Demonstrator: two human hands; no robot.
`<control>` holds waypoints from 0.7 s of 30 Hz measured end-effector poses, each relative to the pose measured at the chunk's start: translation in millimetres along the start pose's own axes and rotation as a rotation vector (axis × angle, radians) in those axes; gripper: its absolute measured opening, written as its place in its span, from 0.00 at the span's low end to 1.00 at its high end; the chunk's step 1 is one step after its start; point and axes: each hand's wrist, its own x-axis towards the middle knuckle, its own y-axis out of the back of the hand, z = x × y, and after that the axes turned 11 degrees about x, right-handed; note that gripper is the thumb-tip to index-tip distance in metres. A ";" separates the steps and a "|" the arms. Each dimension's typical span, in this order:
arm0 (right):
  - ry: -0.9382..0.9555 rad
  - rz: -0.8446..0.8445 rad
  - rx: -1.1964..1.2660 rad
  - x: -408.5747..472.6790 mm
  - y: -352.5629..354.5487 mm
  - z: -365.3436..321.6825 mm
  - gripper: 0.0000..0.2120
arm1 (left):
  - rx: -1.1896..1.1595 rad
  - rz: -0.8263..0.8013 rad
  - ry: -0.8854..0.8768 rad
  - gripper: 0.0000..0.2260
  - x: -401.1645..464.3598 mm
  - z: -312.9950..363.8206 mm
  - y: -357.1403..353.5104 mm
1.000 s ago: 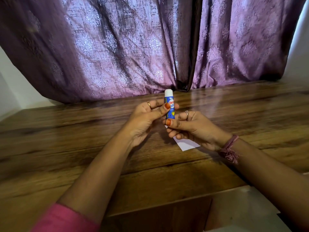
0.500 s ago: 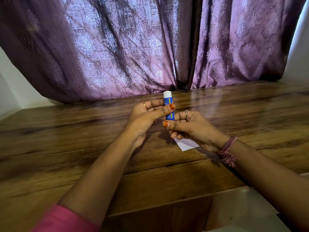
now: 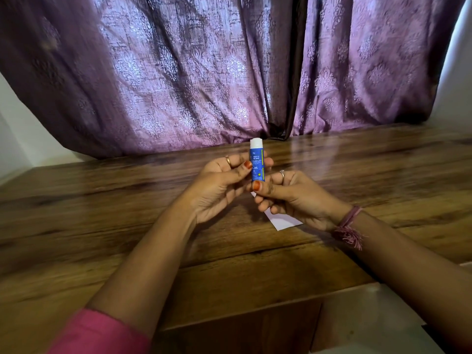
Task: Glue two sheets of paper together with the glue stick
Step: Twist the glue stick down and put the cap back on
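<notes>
Both hands hold a blue glue stick upright above the wooden surface, white cap on top. The left hand pinches its upper body, the right hand grips its base, fingers closed around it. White paper lies partly hidden beneath the right hand.

Pink sleeve, thread wristband, rings.

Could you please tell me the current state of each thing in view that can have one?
Blue glue stick with white cap: upright, capped, held by both hands.
Left hand: gripping the stick's upper part.
Right hand: gripping its base.
White paper sheet: flat on the table, partly hidden.
Purple curtains: drawn shut.
</notes>
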 end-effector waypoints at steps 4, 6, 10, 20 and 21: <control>0.011 0.025 -0.019 0.7 0.8 1.2 0.10 | 0.021 0.035 -0.022 0.12 1.4 -2.6 1.2; 0.021 0.037 -0.032 1.0 1.1 2.0 0.09 | 0.019 0.056 -0.035 0.12 2.5 -4.2 0.9; 0.027 0.055 -0.075 1.4 0.2 2.7 0.08 | 0.031 0.099 -0.051 0.10 3.8 -6.7 0.4; 0.068 0.129 -0.131 2.5 -2.7 4.7 0.12 | 0.127 0.201 -0.095 0.07 6.2 -9.4 -3.0; 0.069 0.128 -0.132 2.7 -2.2 4.5 0.12 | 0.142 0.210 -0.098 0.06 6.6 -10.0 -3.2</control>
